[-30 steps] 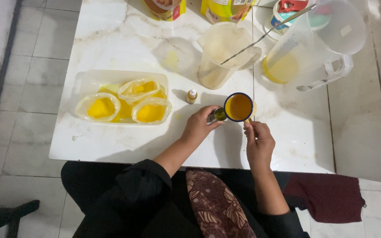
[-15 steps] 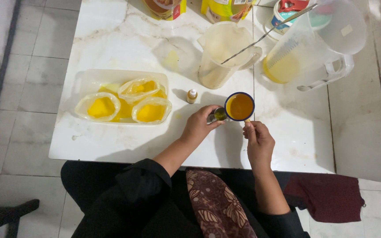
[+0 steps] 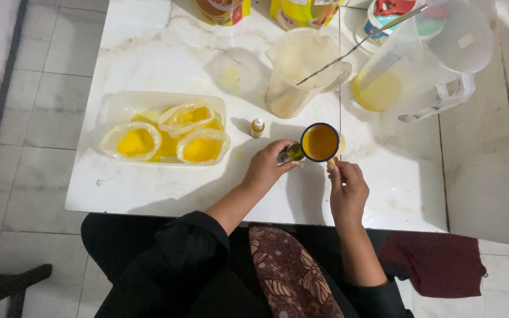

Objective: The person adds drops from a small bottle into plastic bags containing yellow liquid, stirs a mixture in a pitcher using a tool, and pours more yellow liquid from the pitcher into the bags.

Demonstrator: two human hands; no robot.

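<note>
White marble table (image 3: 166, 59) fills the frame's upper half. At centre, the blue-rimmed mug (image 3: 320, 142), full of yellow liquid: heavy, spillable, best taken by its handle, pinched by the right hand (image 3: 346, 187). Left hand (image 3: 264, 168) grips a small bottle (image 3: 293, 152), likely slippery.

Black long sleeves pushed up; maroon floral cloth on lap

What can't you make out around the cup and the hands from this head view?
- Small glass: mostly covered by the left hand; its contents are unclear.
- Cup handle: hidden under the right hand, so that grip is unclear.
- Containers at the table's far side: cut off by the top edge.
- Small dropper bottle: too small to detail.
</note>
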